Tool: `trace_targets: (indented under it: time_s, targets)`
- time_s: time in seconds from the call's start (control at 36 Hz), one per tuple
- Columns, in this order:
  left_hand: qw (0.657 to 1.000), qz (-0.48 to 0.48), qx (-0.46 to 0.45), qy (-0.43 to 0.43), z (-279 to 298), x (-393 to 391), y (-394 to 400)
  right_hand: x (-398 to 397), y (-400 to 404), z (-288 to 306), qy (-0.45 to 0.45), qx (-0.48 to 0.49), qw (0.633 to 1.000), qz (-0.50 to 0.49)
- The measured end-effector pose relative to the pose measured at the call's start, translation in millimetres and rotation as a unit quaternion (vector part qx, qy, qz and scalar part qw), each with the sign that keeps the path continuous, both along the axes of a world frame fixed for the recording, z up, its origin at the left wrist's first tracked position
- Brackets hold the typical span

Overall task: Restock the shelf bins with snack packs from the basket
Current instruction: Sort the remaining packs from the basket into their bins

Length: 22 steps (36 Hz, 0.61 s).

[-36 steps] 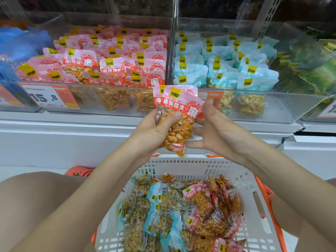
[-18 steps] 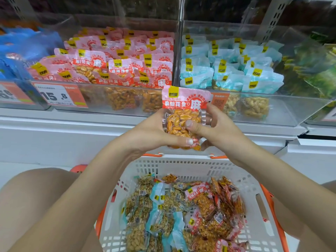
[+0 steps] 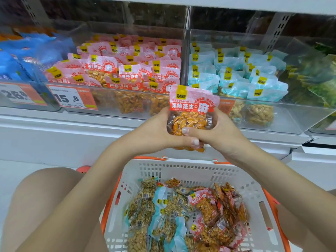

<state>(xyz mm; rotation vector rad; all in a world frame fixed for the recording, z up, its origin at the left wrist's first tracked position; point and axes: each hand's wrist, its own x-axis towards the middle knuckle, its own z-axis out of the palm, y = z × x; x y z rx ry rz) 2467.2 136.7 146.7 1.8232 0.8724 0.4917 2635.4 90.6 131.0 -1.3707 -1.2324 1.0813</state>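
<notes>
1. Orange-and-white price tag point(image 3: 72, 99) reading 15.8, on a clear bin front.
2. Second price tag point(image 3: 20, 95) to its left, partly cut off.
3. Bare knee point(image 3: 45, 197) at lower left.
4. Pale floor point(image 3: 11, 179).

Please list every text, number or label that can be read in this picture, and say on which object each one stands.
"Spicy Peanuts": on the held pink pack, gripped by the left hand and right hand.
"15.8": price tag on the pink bin's front.
"26.8", partly blurred: price tag further left.
Yellow brand patches, Chinese lettering, barcodes: too small or blurred to read with certainty.
</notes>
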Motion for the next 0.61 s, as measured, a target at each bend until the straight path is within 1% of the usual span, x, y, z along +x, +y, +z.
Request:
trace_targets:
  time_s: [0.06, 0.11, 0.17, 0.19, 0.22, 0.28, 0.33, 0.39, 0.47, 0.53, 0.61]
  targets:
    - [1.000, 0.030, -0.004, 0.005, 14.7, -16.2, 5.3, -9.2, 8.3, 14.1, 0.003, -0.003, 1.000, 0.000]
    - [0.993, 0.111, 0.030, -0.025, 25.9, -36.3, 15.8, -18.2, 20.5, 30.8, 0.045, -0.015, 0.999, 0.006]
    - [0.966, 0.216, 0.104, -0.094, 29.4, -59.5, 30.1, -27.6, 37.3, 49.8, 0.057, -0.036, 0.998, 0.012]
    - [0.946, 0.265, 0.155, -0.102, 29.9, -72.1, 36.4, -32.6, 47.4, 57.8, 0.052, -0.042, 0.998, 0.020]
    - [0.924, 0.310, 0.207, -0.083, 27.5, -86.8, 44.5, -39.2, 57.8, 65.9, 0.049, -0.046, 0.997, 0.027]
    - [0.884, 0.358, 0.301, 0.001, 21.3, -115.0, 58.6, -54.3, 79.2, 80.9, 0.051, -0.054, 0.997, 0.034]
    - [0.849, 0.362, 0.374, 0.089, 14.1, -133.6, 70.0, -70.5, 103.9, 93.9, 0.056, -0.057, 0.996, 0.043]
    - [0.834, 0.352, 0.396, 0.152, 14.1, -139.2, 76.6, -89.3, 132.8, 102.8, 0.034, -0.055, 0.997, 0.040]
    - [0.835, 0.322, 0.392, 0.213, 16.6, -135.1, 82.6, -114.2, 180.9, 103.4, 0.002, -0.047, 0.999, 0.024]
    - [0.844, 0.298, 0.388, 0.220, 14.6, -133.9, 87.2, -127.0, 209.4, 97.7, 0.004, -0.044, 0.999, 0.022]
    - [0.852, 0.281, 0.386, 0.217, 12.5, -135.4, 92.3, -139.3, 245.6, 92.4, -0.009, -0.014, 1.000, -0.004]
